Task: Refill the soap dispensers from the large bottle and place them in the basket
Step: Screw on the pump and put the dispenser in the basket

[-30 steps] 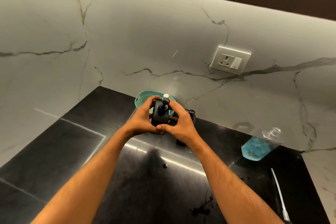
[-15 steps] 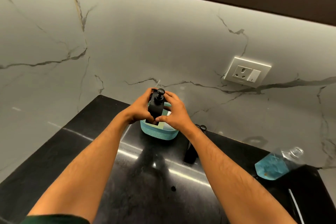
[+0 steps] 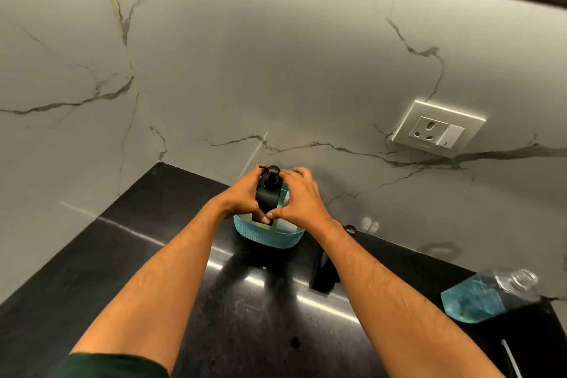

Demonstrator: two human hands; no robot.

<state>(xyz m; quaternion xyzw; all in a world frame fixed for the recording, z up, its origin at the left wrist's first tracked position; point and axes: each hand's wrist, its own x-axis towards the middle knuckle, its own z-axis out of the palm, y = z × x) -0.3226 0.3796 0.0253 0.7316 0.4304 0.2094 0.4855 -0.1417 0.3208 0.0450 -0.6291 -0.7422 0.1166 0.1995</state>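
Lowered since the earlier frame, both hands, left (image 3: 242,196) and right (image 3: 299,201), clasp the black dispenser (image 3: 267,193) upright inside the teal basket (image 3: 267,233) near the bench's (image 3: 92,270) back edge, another dispenser (image 3: 325,273) and the bottle (image 3: 481,298) standing rightward.

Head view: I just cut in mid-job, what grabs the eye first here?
Both hands, left hand and right hand, grip a black soap dispenser over the teal basket at the back of the black counter. A clear bottle of blue liquid lies at far right, and a second black dispenser stands behind the right forearm.
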